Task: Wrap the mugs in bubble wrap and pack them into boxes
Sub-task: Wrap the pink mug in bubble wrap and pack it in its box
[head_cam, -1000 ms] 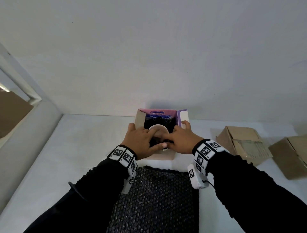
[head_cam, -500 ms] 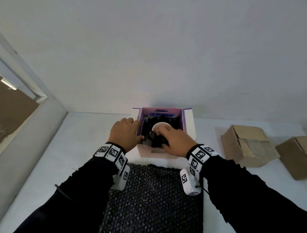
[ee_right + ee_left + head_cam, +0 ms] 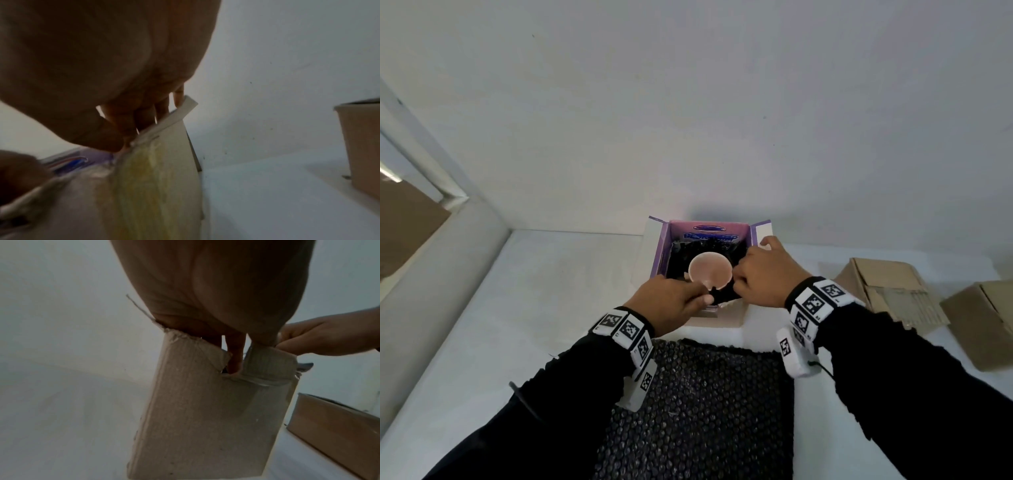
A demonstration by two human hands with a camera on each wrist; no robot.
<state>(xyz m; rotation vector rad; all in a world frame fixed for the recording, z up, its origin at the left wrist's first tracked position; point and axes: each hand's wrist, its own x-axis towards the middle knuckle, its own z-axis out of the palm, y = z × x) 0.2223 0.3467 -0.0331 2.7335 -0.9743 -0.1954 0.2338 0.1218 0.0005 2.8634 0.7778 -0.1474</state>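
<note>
Surface: white tabletop (image 3: 551, 308) was seen against a plain white wall; a dim opening was cut off at 9 o'clock.
Open box: a purple-lined box (image 3: 661, 250) was set at 12 o'clock of the table, flaps up; its print was too blurred to be read.
Mug: a mug (image 3: 710, 271) was seen inside the box, pale rim facing up, its body hidden by black bubble wrap (image 3: 705, 245) packed around it.
Left hand: the left hand (image 3: 671, 303) was placed at the box's 7 o'clock edge, fingers curled and pinching the dark wrap beside the mug; in the left wrist view a finger (image 3: 235, 353) was tucked into a notch in the cardboard wall (image 3: 205, 426).
Right hand: the right hand (image 3: 767, 275) was held at the 4 o'clock corner, fingers bent down into the box on the wrap; the exact grip was hidden by the knuckles. One finger was laid along the right flap (image 3: 180, 113).
Spare sheet: a dark bubble-wrap sheet (image 3: 698, 411) was laid flat at 6 o'clock, partly covered by both black sleeves.
Other boxes: two brown cartons (image 3: 887, 294) (image 3: 983, 322) were left at 3 o'clock, the outer one cut off by the frame.
Blur: the right wrist view was smeared and dim.
</note>
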